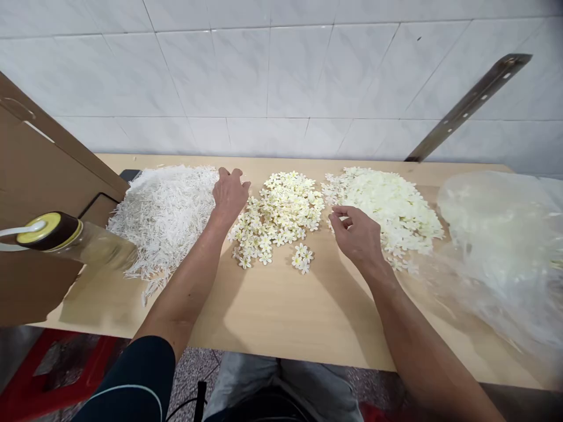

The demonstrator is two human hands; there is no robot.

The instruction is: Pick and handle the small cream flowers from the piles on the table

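My left hand [231, 192] is at the right edge of a heap of thin white plastic stem-like pieces [169, 211]. Its fingers are bent but apart, and no object shows in them. My right hand [358, 233] hovers between two flower piles, with thumb and fingertips drawn together; whatever they may hold is too small to make out. Between the hands spreads a pile of cream artificial flowers with yellow centres [285, 205]. A small cluster of the same flowers [302, 258] lies apart, nearer me. Right of my right hand is a larger heap of pale petal pieces [391, 202].
A clear plastic bag [505, 246] lies at the right of the wooden table [281, 310]. At the left stand a cardboard box [39, 193] and a bottle with a yellow-and-dark lid [101, 243]. A metal bracket [468, 108] leans against the tiled wall [299, 76]. Below left is a red stool [83, 375].
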